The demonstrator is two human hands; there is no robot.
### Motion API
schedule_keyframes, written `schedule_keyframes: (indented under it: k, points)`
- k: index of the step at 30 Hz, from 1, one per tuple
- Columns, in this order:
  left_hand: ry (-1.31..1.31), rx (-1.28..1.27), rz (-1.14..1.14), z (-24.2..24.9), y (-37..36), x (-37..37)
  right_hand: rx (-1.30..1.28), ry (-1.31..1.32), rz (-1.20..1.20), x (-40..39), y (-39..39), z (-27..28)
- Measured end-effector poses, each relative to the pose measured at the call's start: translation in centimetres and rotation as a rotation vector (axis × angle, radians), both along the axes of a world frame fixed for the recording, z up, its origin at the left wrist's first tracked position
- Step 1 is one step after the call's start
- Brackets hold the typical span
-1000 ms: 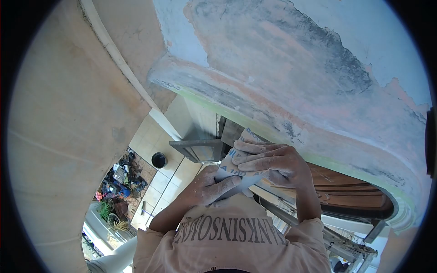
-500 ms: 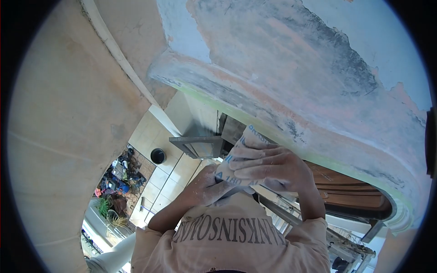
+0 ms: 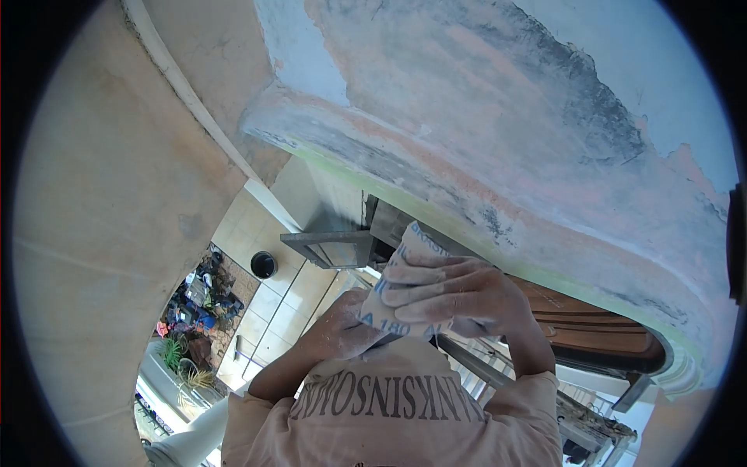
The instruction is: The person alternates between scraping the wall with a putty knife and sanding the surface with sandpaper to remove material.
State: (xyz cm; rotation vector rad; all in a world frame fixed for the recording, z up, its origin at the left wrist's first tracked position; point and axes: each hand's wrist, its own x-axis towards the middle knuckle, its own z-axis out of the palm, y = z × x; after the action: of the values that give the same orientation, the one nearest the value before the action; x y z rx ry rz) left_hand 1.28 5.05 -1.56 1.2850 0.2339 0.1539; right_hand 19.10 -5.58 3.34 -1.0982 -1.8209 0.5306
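Note:
A folded piece of sandpaper (image 3: pixel 379 310), its pale back printed with blue letters and "180", is held in front of my chest. My right hand (image 3: pixel 478 296) lies across it, fingers bent over the printed side and the thumb side underneath. At its lower left edge my left hand (image 3: pixel 342 325) is closed on the sheet; most of its fingertips are hidden behind the paper. Whitish dust coats both hands. Above them curves a moulded plaster edge (image 3: pixel 459 194) with patchy grey, pink and green areas, and the sandpaper appears apart from it.
Far below is a tiled floor (image 3: pixel 284 315) with a black bucket (image 3: pixel 264 265). An open dark-framed window (image 3: pixel 331 249) juts out beside it. Assorted items (image 3: pixel 204 296) and potted plants (image 3: pixel 175 354) are at lower left. Metal scaffolding (image 3: pixel 587 432) stands at lower right.
The sandpaper and both hands have shifted slightly down and left in view. The sheet's lower printed edge shows more fully. Both hands keep hold of it.

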Motion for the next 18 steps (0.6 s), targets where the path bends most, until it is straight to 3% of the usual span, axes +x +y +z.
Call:
schedule_keyframes:
  k: [1, 3, 4, 6, 8, 9, 10, 14, 16, 18]
  points:
    - [0.171, -0.098, -0.025, 0.7, -0.1, -0.3, -0.002, 0.015, -0.048, 0.0, 0.1, -0.1]
    - [-0.050, -0.035, -0.059, 0.0, 0.5, 0.3, 0.001, -0.008, 0.004, 0.1, 0.2, 0.9]
    - [-0.042, -0.062, -0.055, 0.1, 0.2, 0.1, 0.003, 0.014, 0.001, 0.2, 0.1, 0.6]
    - [0.179, -0.178, -0.115, 1.3, 0.2, -0.1, -0.030, 0.054, -0.055, 0.2, -0.4, -0.6]
    - [-0.225, 0.132, 0.032, -0.6, 0.2, 1.0, -0.004, -0.002, 0.040, 0.0, -0.5, 0.3]
    - [-0.002, 0.042, -0.005, 0.0, 0.1, 0.1, -0.011, -0.002, 0.085, -0.7, -1.0, 0.2]
    - [0.220, -0.054, -0.034, 0.6, -0.1, -0.7, 0.028, 0.031, -0.019, -0.1, -0.6, -0.3]
    - [-0.372, 0.464, 0.040, -1.6, 0.2, -0.2, 0.030, -0.035, 0.079, -1.0, -1.1, 1.1]
    - [-0.017, 0.196, -0.041, -0.7, -0.4, -1.2, 0.039, 0.015, 0.014, -1.0, -1.4, 0.1]
    - [-0.469, 0.420, 0.062, -1.1, -0.2, 0.8, 0.070, 0.030, 0.077, -1.5, -1.5, 1.0]
